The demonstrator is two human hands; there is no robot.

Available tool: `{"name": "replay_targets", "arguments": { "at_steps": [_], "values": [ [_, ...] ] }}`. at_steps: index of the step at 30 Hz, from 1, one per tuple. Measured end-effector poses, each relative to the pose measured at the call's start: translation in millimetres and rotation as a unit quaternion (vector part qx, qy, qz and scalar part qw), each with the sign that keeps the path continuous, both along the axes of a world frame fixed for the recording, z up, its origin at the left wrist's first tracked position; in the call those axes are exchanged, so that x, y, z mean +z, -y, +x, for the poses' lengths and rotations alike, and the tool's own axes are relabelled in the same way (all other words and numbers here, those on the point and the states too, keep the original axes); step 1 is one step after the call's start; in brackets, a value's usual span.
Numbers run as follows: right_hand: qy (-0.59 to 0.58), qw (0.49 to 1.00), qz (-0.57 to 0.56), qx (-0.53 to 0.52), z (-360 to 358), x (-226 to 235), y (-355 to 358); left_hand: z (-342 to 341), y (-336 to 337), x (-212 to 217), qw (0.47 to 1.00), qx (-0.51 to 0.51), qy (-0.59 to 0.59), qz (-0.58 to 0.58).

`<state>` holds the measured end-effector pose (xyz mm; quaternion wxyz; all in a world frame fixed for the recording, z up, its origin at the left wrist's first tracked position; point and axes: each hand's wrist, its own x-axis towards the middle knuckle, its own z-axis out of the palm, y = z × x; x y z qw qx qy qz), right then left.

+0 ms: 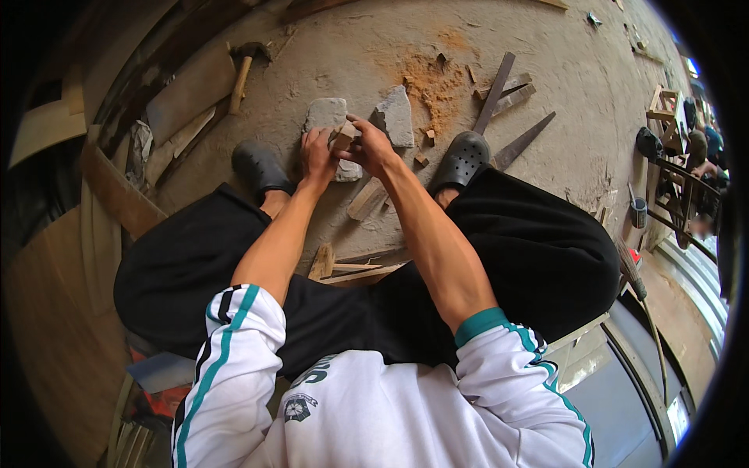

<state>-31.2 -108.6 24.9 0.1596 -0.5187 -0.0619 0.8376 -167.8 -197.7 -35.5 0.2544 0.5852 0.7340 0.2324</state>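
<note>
Between my feet, a small wooden block [344, 137] is held up in my right hand [370, 146], whose fingers close round it. My left hand [317, 158] is right beside it, fingers bent over the grey stone slab [325, 114]; whether they grip the block or something small cannot be made out. Part of another grey piece [348, 171] shows beneath my wrists. A second rough stone [395, 117] leans just right of my right hand. A wooden offcut [367, 200] lies nearer to me, under my right forearm.
Right of the stones are a pile of sawdust [437, 90], small wood cubes [422, 158], a saw blade [524, 140] and crossed wooden strips [511, 95]. A hammer [241, 82] lies at the far left by boards [191, 93]. People sit near a wooden frame [686, 183] at far right.
</note>
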Motion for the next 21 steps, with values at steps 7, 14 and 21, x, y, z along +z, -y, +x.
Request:
{"name": "replay_targets", "arguments": {
  "at_steps": [7,14,21],
  "values": [
    [0.031,0.983,0.16,0.088,19,-27,15,-23,-17,17,0.995,-0.077,-0.027,-0.06],
    [0.208,0.729,0.53,0.378,25,-36,15,-29,-15,28,0.991,-0.098,-0.021,-0.094],
    [0.235,0.609,0.647,0.394,26,-48,7,-29,-11,29,0.988,-0.081,-0.022,-0.129]
  ]
}}
